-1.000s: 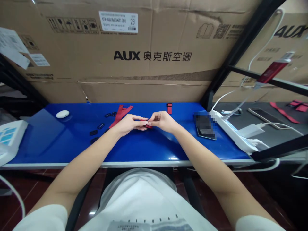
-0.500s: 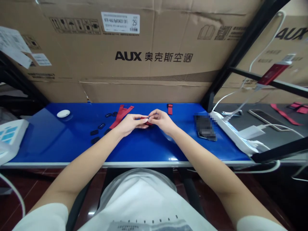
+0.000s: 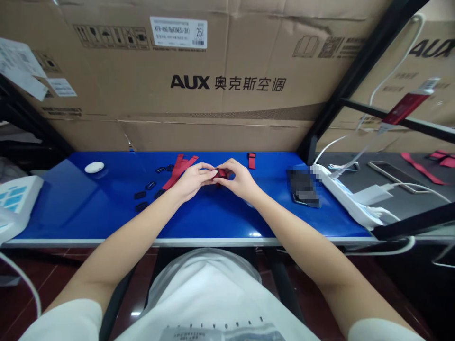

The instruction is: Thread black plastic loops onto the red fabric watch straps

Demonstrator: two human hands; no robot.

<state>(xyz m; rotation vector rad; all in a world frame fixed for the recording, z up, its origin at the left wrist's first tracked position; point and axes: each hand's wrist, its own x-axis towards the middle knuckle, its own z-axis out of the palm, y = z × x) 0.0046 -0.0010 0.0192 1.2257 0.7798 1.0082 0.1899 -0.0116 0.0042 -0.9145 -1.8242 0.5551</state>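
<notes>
Both of my hands meet above the middle of the blue tabletop (image 3: 199,220). Between their fingertips is a red strap with a black buckle (image 3: 221,174), partly covered by the fingers. My left hand (image 3: 192,182) pinches it from the left; my right hand (image 3: 239,179) grips it from the right with thumb and fingers. Beside my left hand lie several flat red strap pieces (image 3: 177,173). Loose black buckles (image 3: 150,185) are scattered left of them. Another short red strap with a black buckle (image 3: 251,160) lies at the table's back edge.
A large cardboard box (image 3: 227,113) stands behind the table. A white oval object (image 3: 94,167) sits at the left. On the right are a blurred-out dark object (image 3: 304,188), a white power strip (image 3: 348,201) with cables, and a phone (image 3: 396,176) on a grey surface.
My fingers have shifted on the red strap, and the right hand's grip has opened wider around it. More of the strap and its black buckle now shows.
</notes>
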